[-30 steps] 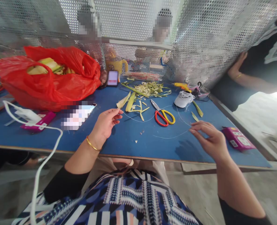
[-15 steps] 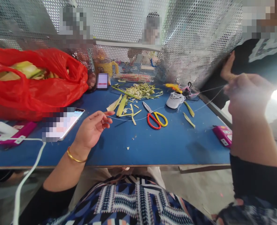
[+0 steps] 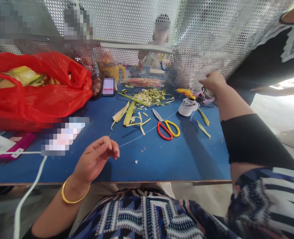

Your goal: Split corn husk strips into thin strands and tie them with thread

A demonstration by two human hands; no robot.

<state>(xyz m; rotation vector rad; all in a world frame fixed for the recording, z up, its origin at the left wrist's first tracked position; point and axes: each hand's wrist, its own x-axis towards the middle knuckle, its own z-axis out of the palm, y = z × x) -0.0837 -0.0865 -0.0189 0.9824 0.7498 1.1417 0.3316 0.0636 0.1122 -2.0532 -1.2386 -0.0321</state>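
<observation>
While a red plastic bag [image 3: 69, 103] with pale green husks showing in its mouth is filling the far left of the blue table [image 3: 147, 169], a white cable [image 3: 19, 212] is trailing down over the near edge, beside a magenta packet [image 3: 27, 142]. A phone [image 3: 64, 136] is lying just right of these. Next, the left hand [image 3: 96, 157], a gold bracelet [image 3: 64, 196] circling its wrist, is hovering over the near part of the table, its thumb and fingertips pressing together on a fine white thread [image 3: 137, 137]. The thread is slanting up rightward — past loose husk strips [image 3: 129, 114] and a heap of shreds [image 3: 150, 96] — across the scissors [image 3: 162, 120] and toward a white spool [image 3: 185, 109]. The scissors are lying with red and yellow handles pointing nearer. Beyond the spool, a yellow tool [image 3: 186, 93] is resting near the perforated screen [image 3: 134, 23]. Farther right, the right hand [image 3: 213, 81] is hanging above the table's far side; whether its fingers are gripping anything, I cannot tell. A co-worker in black [image 3: 268, 63] is standing beyond it.
</observation>
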